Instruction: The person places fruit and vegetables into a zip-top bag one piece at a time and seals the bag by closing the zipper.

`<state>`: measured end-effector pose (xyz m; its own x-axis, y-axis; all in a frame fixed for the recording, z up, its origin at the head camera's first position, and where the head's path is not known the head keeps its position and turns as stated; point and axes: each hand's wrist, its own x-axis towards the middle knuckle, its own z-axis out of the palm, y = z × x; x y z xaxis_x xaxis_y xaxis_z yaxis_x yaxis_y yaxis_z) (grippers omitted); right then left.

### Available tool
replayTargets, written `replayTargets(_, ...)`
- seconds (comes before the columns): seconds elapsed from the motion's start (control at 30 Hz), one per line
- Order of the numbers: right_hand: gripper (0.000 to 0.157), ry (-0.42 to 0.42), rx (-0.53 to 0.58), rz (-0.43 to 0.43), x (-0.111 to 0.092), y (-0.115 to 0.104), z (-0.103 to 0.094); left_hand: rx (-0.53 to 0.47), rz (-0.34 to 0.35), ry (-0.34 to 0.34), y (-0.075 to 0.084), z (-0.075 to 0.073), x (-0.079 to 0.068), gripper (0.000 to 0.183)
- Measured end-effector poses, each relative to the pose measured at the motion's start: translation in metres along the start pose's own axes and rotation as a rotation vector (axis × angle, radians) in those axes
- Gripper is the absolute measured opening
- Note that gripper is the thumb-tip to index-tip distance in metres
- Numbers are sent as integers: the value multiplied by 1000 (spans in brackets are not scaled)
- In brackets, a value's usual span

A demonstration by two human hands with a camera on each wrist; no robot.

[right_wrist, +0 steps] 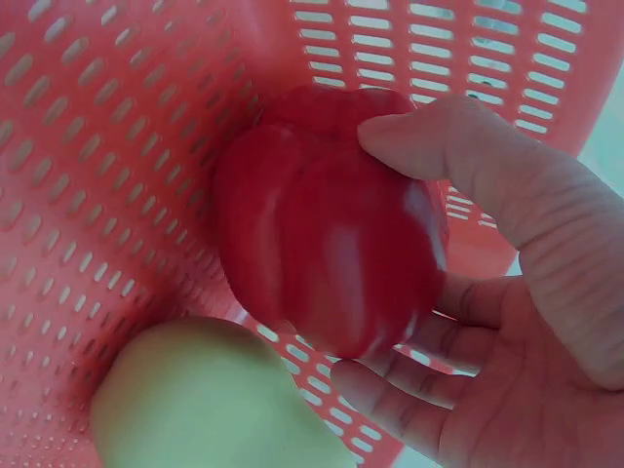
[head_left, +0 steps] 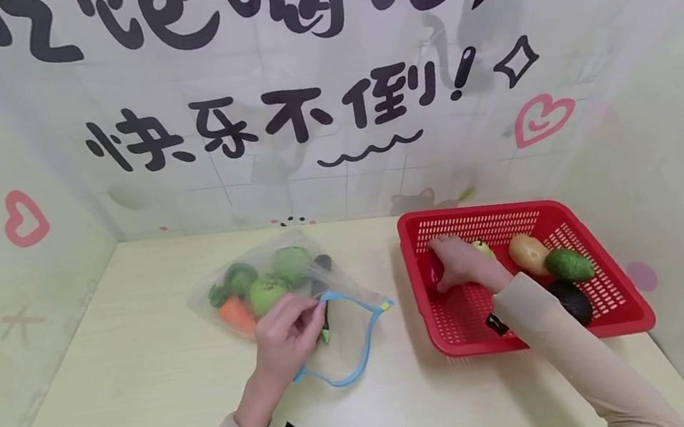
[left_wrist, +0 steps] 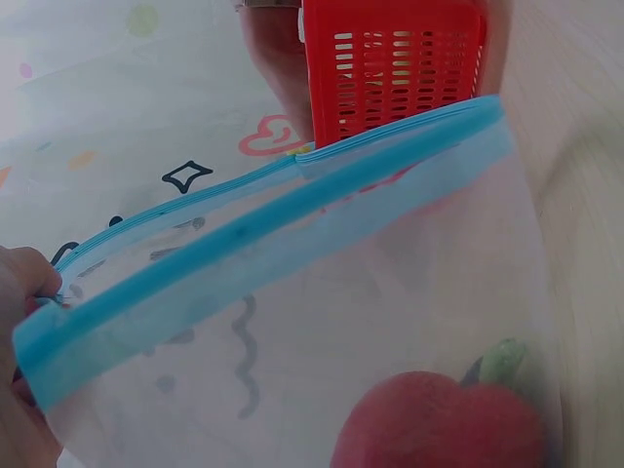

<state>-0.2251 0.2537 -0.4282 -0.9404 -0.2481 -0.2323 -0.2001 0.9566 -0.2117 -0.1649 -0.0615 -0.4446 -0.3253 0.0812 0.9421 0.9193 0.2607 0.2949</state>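
My left hand (head_left: 285, 336) pinches the blue-edged mouth of a clear zip bag (head_left: 358, 334) lying on the table. Inside the bag are an orange carrot (head_left: 237, 315), several round green vegetables or fruits (head_left: 268, 294) and a dark purple item (head_left: 323, 263). A red shape with a green stem (left_wrist: 439, 424) shows through the plastic in the left wrist view. My right hand (head_left: 467, 262) reaches into the red basket (head_left: 422, 304). It holds a red bell pepper (right_wrist: 331, 229), thumb across the upper side and fingers beneath, in the basket's corner.
Within the basket, a pale yellow-green fruit (right_wrist: 210, 405) sits beside the pepper. Toward its right side lie a tan potato-like item (head_left: 527, 252), a bumpy green vegetable (head_left: 569, 264) and a dark oval one (head_left: 571, 302). A printed wall sheet (head_left: 314, 195) rises behind the table.
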Motion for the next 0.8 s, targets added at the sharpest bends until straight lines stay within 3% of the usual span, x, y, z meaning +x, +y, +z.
replayTargets(0.2, 68, 83, 43, -17, -12, 0, -19, 1, 2, -1, 0, 0, 0, 25)
replayTargets(0.53, 87, 234, 105, 19, -58, -22, -63, 3, 6, 4, 0, 1, 0, 24)
replayTargets(0.8, 84, 396, 139, -145, -102, -58, -59, 10, -1, 2, 1, 4, -1, 24)
